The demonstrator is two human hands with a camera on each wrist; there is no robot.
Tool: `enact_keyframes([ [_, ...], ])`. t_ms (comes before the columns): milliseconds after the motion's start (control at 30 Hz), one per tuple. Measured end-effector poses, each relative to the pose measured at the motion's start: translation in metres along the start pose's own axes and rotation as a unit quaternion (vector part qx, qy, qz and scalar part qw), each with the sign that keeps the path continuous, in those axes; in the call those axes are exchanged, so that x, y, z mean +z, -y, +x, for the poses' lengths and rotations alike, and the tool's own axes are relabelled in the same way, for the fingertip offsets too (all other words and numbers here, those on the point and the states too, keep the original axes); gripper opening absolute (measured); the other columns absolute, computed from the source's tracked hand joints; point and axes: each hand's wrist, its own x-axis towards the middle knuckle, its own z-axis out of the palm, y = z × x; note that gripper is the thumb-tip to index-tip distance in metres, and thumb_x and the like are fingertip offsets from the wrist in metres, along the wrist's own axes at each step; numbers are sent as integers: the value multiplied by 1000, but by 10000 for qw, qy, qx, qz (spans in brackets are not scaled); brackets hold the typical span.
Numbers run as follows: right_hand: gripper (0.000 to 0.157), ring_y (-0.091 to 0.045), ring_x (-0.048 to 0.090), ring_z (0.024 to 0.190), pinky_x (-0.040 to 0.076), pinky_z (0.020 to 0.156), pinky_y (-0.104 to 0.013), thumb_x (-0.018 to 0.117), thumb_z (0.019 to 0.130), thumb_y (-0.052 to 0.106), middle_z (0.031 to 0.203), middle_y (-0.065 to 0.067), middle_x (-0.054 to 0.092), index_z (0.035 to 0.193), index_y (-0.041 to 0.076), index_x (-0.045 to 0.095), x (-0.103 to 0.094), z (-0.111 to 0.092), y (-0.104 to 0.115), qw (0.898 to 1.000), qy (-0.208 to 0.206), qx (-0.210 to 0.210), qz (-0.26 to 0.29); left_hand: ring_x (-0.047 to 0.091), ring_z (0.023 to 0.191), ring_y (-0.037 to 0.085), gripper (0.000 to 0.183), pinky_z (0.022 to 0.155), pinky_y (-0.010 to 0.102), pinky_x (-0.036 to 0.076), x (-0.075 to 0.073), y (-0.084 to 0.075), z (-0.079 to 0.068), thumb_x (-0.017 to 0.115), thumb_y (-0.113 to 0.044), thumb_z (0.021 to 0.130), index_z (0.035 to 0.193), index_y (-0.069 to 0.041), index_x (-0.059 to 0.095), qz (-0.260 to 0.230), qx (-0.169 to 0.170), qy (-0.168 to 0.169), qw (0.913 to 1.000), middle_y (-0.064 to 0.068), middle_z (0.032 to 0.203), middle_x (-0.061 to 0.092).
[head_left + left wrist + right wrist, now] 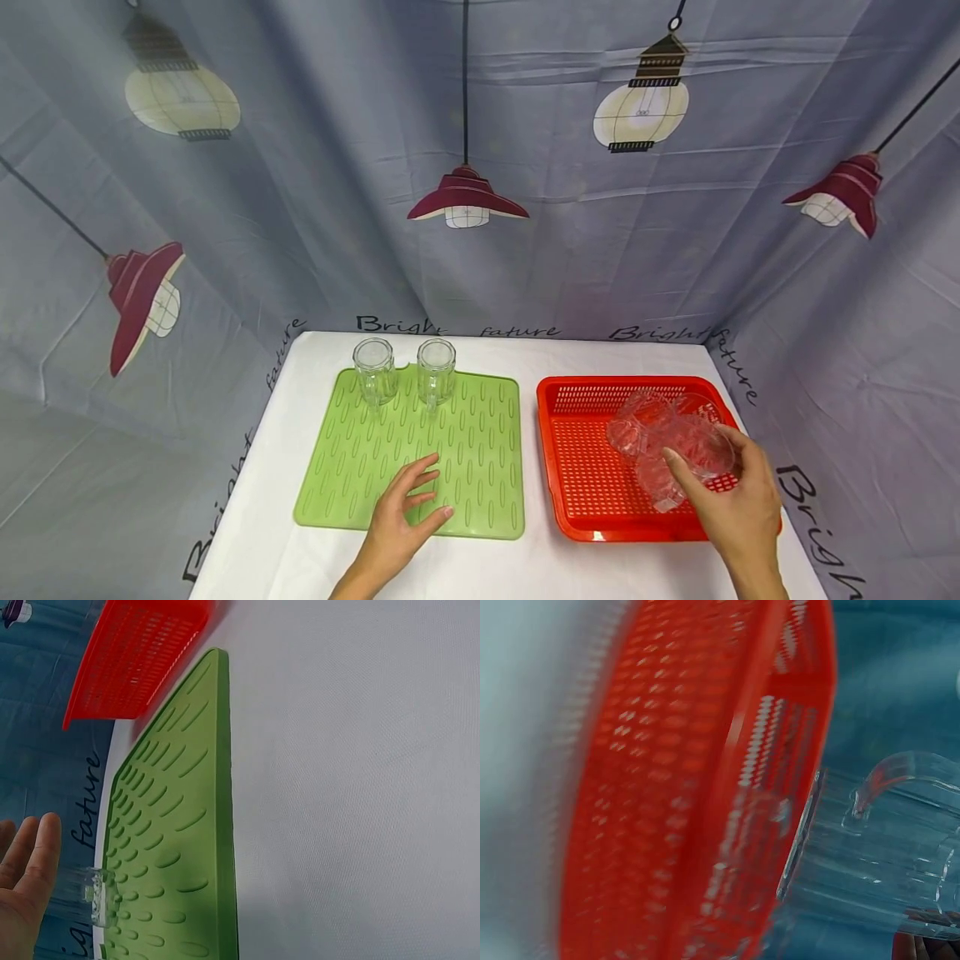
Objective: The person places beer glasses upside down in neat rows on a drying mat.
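My right hand [750,504] grips a clear glass mug [708,446] by its sides, thumb and fingers on opposite sides, above the red basket [551,471]. In the right wrist view the mug's handle [907,766] stands out, and only a bit of the fingers [922,946] shows at the lower corner. More clear glass mugs [637,417] lie jumbled in the basket; their outlines overlap. Over the near part of the green mat [480,458], my left hand [395,523] hovers with fingers spread and holds nothing. Two glass mugs [375,372] stand side by side at the mat's far edge.
Both mat and basket lie on a white-covered table [536,575], the mat left and the basket right, with a strip of cloth between them. Grey curtain [360,250] printed with lamps and lettering surrounds the table at the back and sides.
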Motion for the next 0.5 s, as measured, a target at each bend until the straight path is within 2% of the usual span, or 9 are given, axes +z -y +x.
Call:
enact_keyframes([
  [67, 87, -32, 57, 126, 39, 102, -5, 97, 80, 35, 147, -15, 63, 153, 14, 54, -1, -2, 8, 9999, 27, -135, 62, 62, 140, 35, 78, 106, 38, 64, 0, -1, 0, 90, -21, 90, 156, -34, 51, -12, -19, -11, 10000, 0, 157, 56],
  [133, 87, -30, 57, 124, 34, 95, 2, 98, 79, 32, 146, -13, 64, 152, 13, 55, -2, -3, 15, 9993, 128, -282, 206, 62, 140, 35, 78, 107, 38, 64, 0, -1, 1, 90, -21, 89, 156, -34, 52, -25, -48, -23, 10000, -1, 156, 57],
  [167, 87, -30, 57, 123, 32, 92, 4, 99, 79, 31, 145, -12, 64, 152, 13, 55, -2, -3, 17, 9989, 179, -342, 251, 62, 140, 35, 78, 107, 39, 64, 0, -1, 1, 90, -21, 89, 156, -35, 52, -28, -57, -28, 10000, -1, 156, 57],
  [400, 89, -34, 61, 127, 30, 91, 5, 98, 79, 33, 146, -14, 64, 154, 15, 54, -1, -5, 24, 9978, 447, -421, 231, 62, 141, 35, 78, 108, 40, 64, 1, -2, 0, 90, -22, 90, 157, -32, 51, 8, 92, -1, 10000, 2, 157, 56],
  [500, 88, -27, 61, 124, 31, 92, 6, 99, 78, 33, 142, -10, 65, 152, 15, 56, 1, -7, 25, 9974, 504, -477, 209, 62, 141, 34, 77, 108, 41, 64, 1, -2, 0, 89, -22, 90, 157, -31, 51, 5, 134, 11, 9999, 3, 158, 56],
])
